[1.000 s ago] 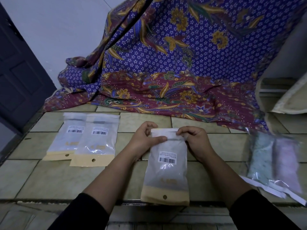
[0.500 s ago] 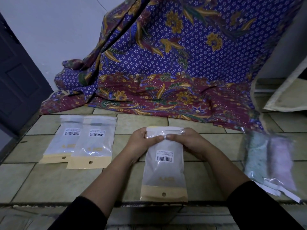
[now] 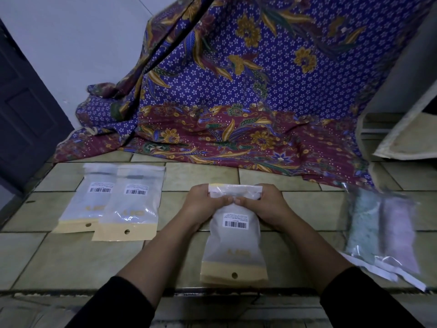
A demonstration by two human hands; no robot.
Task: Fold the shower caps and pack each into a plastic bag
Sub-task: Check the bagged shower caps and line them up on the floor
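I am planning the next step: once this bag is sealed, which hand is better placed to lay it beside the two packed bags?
Probably the left hand: its grip is on the bag top, and the packed bags lie on its side.

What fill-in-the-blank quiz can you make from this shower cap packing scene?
The left hand and right hand grip the middle bag at the end opposite its punched ____.
On the left lie ____ overlapping labelled bags.
The middle bag's white label shows a ____.
Missing words: hole, two, barcode.
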